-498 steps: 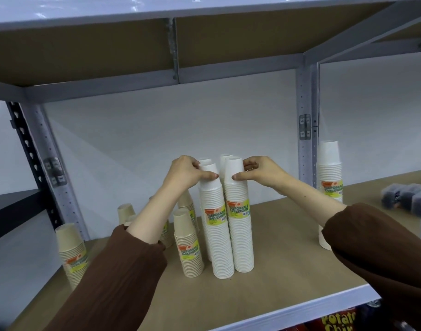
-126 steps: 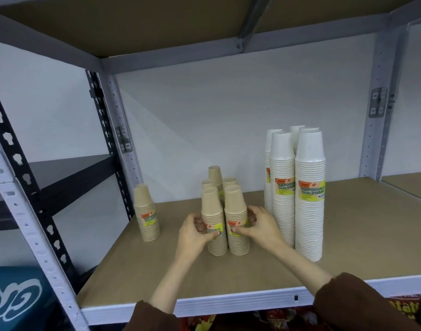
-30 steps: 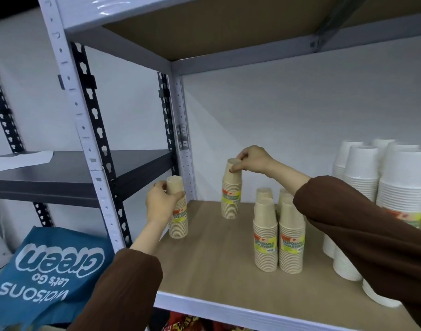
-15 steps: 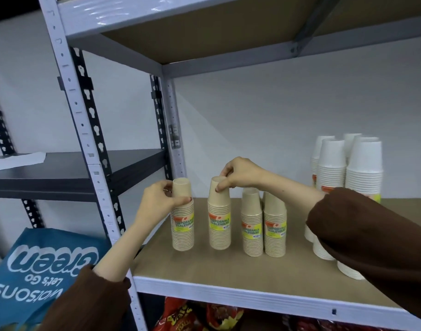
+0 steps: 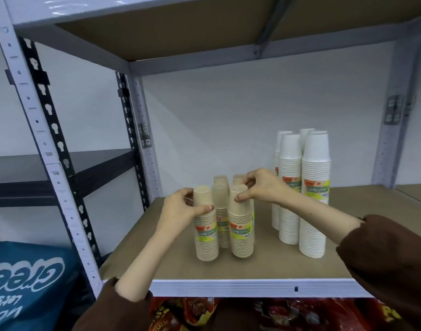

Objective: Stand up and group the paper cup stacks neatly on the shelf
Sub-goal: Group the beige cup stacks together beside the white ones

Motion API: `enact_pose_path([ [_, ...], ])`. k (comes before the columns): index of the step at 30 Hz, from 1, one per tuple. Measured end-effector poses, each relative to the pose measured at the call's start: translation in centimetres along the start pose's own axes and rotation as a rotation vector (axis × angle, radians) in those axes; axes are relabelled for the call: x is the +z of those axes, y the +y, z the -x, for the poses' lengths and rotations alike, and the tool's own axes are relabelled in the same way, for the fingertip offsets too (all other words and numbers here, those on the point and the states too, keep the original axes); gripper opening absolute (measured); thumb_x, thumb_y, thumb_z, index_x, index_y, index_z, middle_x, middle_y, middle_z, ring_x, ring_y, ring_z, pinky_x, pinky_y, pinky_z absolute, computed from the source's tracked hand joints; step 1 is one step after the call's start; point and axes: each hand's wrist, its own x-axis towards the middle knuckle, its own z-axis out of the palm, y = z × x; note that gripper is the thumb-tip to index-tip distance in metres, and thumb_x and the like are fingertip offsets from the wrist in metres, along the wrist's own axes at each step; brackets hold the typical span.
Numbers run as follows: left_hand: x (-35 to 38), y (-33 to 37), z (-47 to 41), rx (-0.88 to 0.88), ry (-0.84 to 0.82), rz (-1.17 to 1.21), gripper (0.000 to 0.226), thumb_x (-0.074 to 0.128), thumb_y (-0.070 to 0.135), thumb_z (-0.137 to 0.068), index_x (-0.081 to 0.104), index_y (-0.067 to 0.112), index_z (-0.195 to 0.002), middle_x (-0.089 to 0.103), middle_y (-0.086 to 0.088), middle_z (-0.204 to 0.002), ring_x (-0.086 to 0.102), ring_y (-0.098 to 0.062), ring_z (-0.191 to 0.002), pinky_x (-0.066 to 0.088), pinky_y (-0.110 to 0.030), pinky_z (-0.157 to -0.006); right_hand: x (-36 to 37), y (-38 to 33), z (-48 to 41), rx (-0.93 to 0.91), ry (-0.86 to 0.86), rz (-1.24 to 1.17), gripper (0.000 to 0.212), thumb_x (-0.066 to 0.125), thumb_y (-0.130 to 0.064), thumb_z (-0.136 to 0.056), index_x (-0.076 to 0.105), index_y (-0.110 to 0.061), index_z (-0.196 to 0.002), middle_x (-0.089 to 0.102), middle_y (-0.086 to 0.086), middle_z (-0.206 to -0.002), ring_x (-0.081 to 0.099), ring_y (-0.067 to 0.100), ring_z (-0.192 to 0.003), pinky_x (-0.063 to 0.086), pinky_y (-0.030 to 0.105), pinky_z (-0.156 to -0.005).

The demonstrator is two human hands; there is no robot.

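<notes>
Several short tan cup stacks stand upright in a tight cluster on the brown shelf board (image 5: 271,263). My left hand (image 5: 180,211) grips the front left tan stack (image 5: 205,232) near its top. My right hand (image 5: 262,187) pinches the top of the front right tan stack (image 5: 241,230). More tan stacks (image 5: 221,199) stand just behind, partly hidden by my hands. To the right, several tall white cup stacks (image 5: 314,194) stand grouped together, apart from the tan ones.
Grey uprights (image 5: 49,158) frame the shelf, with another shelf board (image 5: 180,22) overhead. A dark shelf (image 5: 61,168) lies to the left. A blue bag (image 5: 25,283) sits low at the left, and red snack bags (image 5: 204,311) lie below the front edge.
Both hands have slid their tan stacks to the right, up against the other tan stacks, so the spread row is now a tight cluster. The view has shifted rightward.
</notes>
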Motion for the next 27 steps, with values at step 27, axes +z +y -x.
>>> enact_pose_path([
  [27, 7.3, -5.0, 3.9, -0.016, -0.085, 0.309, 0.061, 0.081, 0.007, -0.065, 0.045, 0.022, -0.113, 0.050, 0.013, -0.106, 0.050, -0.012, -0.107, 0.037, -0.023, -0.095, 5.9, 8.8, 4.9, 0.119, 0.149, -0.207, 0.077, 0.080, -0.030, -0.068, 0.047, -0.006, -0.133, 0.060, 0.007, -0.114, 0.053, 0.012, -0.091, 0.046, 0.025, -0.082],
])
